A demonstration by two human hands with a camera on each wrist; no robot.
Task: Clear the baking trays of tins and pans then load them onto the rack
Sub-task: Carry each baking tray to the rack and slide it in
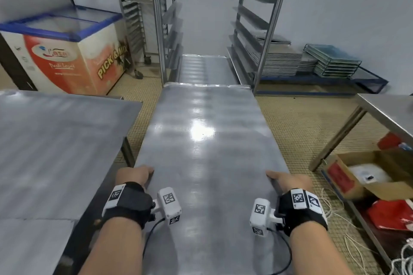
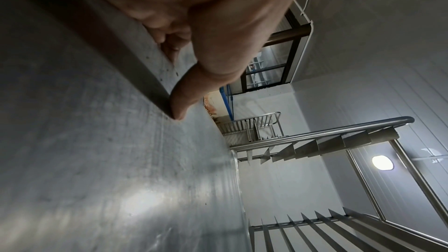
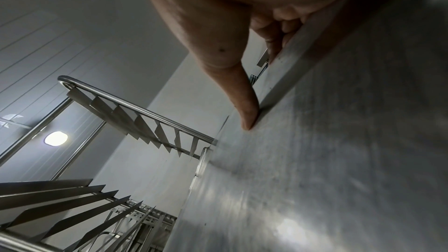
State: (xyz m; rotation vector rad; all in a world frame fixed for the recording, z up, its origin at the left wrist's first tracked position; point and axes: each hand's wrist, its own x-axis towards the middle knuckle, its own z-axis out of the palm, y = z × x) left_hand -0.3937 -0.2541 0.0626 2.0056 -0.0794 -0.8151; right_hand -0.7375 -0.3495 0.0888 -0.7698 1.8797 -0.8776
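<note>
I carry a large bare metal baking tray (image 1: 201, 140) level in front of me, its far end pointing at the open steel rack (image 1: 257, 29). My left hand (image 1: 136, 175) grips the tray's left rim, thumb (image 2: 184, 102) on top and fingers curled under the edge. My right hand (image 1: 288, 179) grips the right rim the same way, thumb (image 3: 247, 106) pressed on the tray (image 3: 327, 150) surface. Another tray (image 1: 205, 67) lies low inside the rack, beyond the carried one. The rack's slanted runners (image 2: 315, 145) show in both wrist views.
A steel table (image 1: 55, 145) stands close at my left, another (image 1: 388, 114) at the right over cardboard boxes (image 1: 362, 176) and loose cables. A second rack (image 1: 136, 18) and a chest freezer (image 1: 67, 51) stand at back left. Stacked trays (image 1: 279, 60) lie by the right wall.
</note>
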